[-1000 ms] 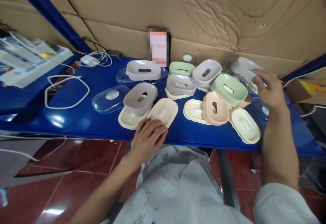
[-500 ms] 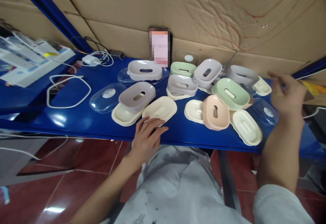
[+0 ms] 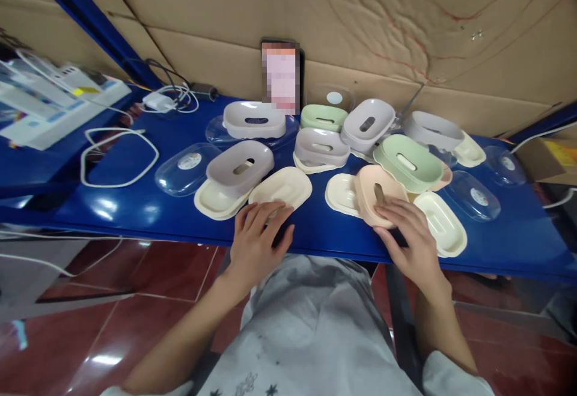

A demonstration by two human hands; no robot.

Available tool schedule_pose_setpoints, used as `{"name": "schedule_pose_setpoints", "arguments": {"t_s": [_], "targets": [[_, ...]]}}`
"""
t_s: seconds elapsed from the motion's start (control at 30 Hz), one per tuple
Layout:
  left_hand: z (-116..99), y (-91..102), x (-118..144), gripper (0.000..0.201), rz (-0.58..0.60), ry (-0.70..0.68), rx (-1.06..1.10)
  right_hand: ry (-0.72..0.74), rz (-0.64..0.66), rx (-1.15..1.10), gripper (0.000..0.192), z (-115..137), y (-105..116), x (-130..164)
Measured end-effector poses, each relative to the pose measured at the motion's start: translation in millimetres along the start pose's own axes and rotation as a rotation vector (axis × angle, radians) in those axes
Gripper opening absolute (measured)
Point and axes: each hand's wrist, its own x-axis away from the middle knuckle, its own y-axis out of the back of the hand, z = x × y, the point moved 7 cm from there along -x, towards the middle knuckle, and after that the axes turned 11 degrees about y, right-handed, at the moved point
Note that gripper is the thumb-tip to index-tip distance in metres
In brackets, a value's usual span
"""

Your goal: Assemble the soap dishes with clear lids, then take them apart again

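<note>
My left hand (image 3: 259,237) rests its fingertips on the near edge of a cream oval tray (image 3: 283,187), thumb apart. At its left, a lilac slotted soap dish (image 3: 238,164) sits over another cream tray (image 3: 214,201). My right hand (image 3: 408,234) grips the near right side of a peach slotted soap dish (image 3: 367,188), fingers over the rim and thumb at the front. That dish overlaps a cream tray (image 3: 342,194) on its left. A cream tray (image 3: 446,225) lies right of the hand, and a green soap dish (image 3: 408,161) behind it.
Further lilac dishes (image 3: 255,118) and a green one stand at the back. Clear lids (image 3: 187,170) lie left and right on the blue table (image 3: 148,216). A phone (image 3: 282,77) leans on the cardboard wall. A white cable (image 3: 119,182) and power strip (image 3: 67,110) are at left.
My right hand has come from the far right to the peach soap dish and taken hold of it. A clear lid shows at the far right where the hand was. My left hand stays nearly in place.
</note>
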Motion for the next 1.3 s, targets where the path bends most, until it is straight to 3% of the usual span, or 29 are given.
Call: {"name": "schedule_pose_setpoints", "arguments": {"t_s": [0.17, 0.37, 0.5, 0.67, 0.83, 1.0, 1.17, 1.3], "targets": [[2.6, 0.7, 3.5, 0.037, -0.016, 0.001, 0.044, -0.019, 0.009, -0.001, 0.037, -6.0, 5.6, 7.2], [-0.6, 3.9, 9.4, 0.046, -0.052, -0.073, 0.09, -0.022, 0.104, -0.007, 0.048, -2.2, -13.1, -0.5], [-10.6, 2.5, 13.6, 0.053, 0.035, -0.137, 0.193, 0.039, 0.1, -0.057, 0.052, 4.3, -15.6, -8.2], [-23.4, -5.8, 15.6, 0.062, 0.151, -0.173, 0.242, 0.043, 0.19, -0.211, 0.052, 5.5, -16.9, -2.8], [-32.2, -8.4, 12.0, 0.051, 0.169, -0.226, 0.198, 0.064, 0.251, -0.267, 0.05, 11.2, -20.6, 0.6], [-28.8, -8.9, 10.5, 0.034, 0.15, -0.159, 0.22, 0.1, 0.244, -0.227, 0.047, 23.4, -25.4, -2.7], [-24.7, -9.5, 12.7, 0.038, 0.132, -0.124, 0.259, 0.148, 0.131, -0.166, 0.053, 33.1, -25.7, -10.0], [-22.5, -7.9, 11.6, 0.037, 0.121, -0.122, 0.274, 0.142, 0.186, -0.092, 0.057, 33.4, -35.3, -12.5]]}}
